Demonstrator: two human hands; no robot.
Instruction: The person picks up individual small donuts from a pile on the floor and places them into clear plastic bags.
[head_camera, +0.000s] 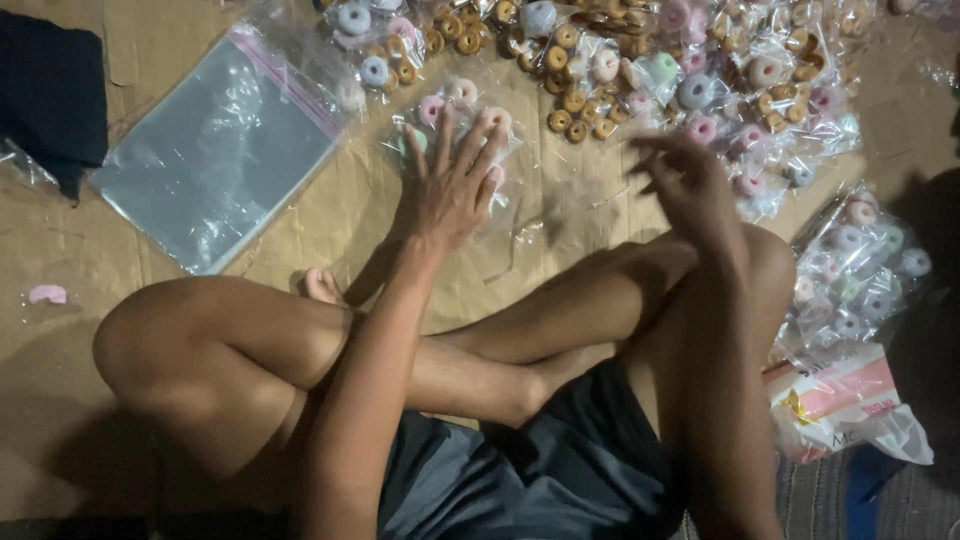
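Head view: left hand (455, 185) presses flat, grip apart, on a small packet (455, 120); right hand (690, 185) blurred, grip unclear.

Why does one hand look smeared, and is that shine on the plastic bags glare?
Head view: the right hand is motion-blurred, while the left hand is sharper, pressed flat on a small clear bag. The large empty bag shows pale glare. Lighting is dim and warm, edges dark.

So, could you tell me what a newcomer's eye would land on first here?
Probably the heap of small ring-shaped snacks, tan, pink and pale blue, along the top. Next, the left hand pressed flat on a small clear packet at centre, with the blurred right hand beside it.
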